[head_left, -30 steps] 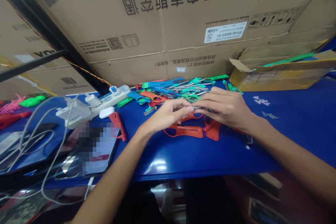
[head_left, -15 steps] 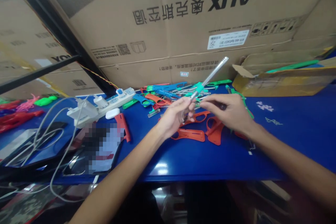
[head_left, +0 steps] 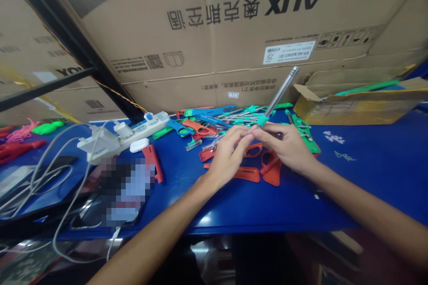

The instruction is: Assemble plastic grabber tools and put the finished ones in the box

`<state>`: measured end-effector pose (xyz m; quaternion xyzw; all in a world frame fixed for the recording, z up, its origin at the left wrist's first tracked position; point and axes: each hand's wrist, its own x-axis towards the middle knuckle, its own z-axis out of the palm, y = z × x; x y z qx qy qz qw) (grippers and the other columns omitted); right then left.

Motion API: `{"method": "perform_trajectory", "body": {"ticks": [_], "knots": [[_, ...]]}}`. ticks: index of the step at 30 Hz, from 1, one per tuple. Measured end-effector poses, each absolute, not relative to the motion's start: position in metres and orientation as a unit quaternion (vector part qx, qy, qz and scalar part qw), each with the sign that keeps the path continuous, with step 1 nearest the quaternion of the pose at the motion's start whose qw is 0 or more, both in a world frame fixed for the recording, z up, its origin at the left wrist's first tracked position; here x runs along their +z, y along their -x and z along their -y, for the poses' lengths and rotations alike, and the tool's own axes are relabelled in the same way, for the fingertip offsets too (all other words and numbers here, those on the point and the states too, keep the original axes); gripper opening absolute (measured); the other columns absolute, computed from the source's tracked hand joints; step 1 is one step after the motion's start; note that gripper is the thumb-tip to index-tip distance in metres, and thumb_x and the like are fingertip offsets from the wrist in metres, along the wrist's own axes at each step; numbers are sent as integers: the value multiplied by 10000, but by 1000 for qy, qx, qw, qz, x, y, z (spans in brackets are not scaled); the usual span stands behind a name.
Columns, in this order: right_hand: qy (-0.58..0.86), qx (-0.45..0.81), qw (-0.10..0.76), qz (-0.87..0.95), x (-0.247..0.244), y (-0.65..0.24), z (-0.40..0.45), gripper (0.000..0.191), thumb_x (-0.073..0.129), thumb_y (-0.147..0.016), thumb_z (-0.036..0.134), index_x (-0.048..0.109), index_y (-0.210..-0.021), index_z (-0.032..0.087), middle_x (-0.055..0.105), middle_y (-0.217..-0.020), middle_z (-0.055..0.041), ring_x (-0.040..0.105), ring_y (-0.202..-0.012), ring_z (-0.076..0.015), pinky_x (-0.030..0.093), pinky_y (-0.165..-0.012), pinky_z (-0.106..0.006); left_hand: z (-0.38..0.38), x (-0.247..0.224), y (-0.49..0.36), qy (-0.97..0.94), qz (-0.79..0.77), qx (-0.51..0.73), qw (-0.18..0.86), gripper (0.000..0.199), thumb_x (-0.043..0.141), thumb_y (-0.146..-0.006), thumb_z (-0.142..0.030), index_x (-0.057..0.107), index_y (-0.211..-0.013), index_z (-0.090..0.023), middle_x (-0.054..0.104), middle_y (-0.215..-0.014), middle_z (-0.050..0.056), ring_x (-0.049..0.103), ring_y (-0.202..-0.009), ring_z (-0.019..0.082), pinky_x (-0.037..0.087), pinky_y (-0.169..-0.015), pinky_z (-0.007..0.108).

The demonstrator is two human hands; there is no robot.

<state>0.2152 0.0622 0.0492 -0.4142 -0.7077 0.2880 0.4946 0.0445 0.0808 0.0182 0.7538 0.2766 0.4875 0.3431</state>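
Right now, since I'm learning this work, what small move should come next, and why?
Perhaps steady the metal tube with the left hand and adjust its lower end with the right hand, because both meet just below the green collar while the upper end stands free.

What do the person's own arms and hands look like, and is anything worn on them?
The left hand and right hand are ungloved. The left forearm and right forearm are slender and bare; no sleeves, watches or bracelets show. Small rings are too hard to tell.
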Motion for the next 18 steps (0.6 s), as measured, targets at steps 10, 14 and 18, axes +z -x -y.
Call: {"method": "perform_trajectory", "body": {"ticks": [10,14,18], "knots": [[411,358,412,730,54,-221,-58,371,646,-902,495,693,-714,178,533,-547,43,426,-493,-89,347,-509,-259,-90,29,-20,-839,-211,489,-113,637,618,-961,-350,283,-1496,-262,382,-1568,141,332,-1476,304,312,-1186,540],[397,367,336,771,56,-225,-59,332,643,-906,483,739,-799,184,686,-696,3,549,-600,-114,406,-573,-260,-85,38,-15,-895,-144,383,-180,646,539,-989,-238,211,-1545,-238,487,-1529,97,341,-1486,246,170,-1254,529],[397,382,301,778,56,-226,-58,340,668,-884,500,733,-798,177,681,-690,5,529,-575,-106,386,-533,-250,-81,39,-18,-915,-133,355,-139,714,494,-972,-197,101,-1569,-184,570,-1434,123,497,-1356,244,236,-1216,547]]}}
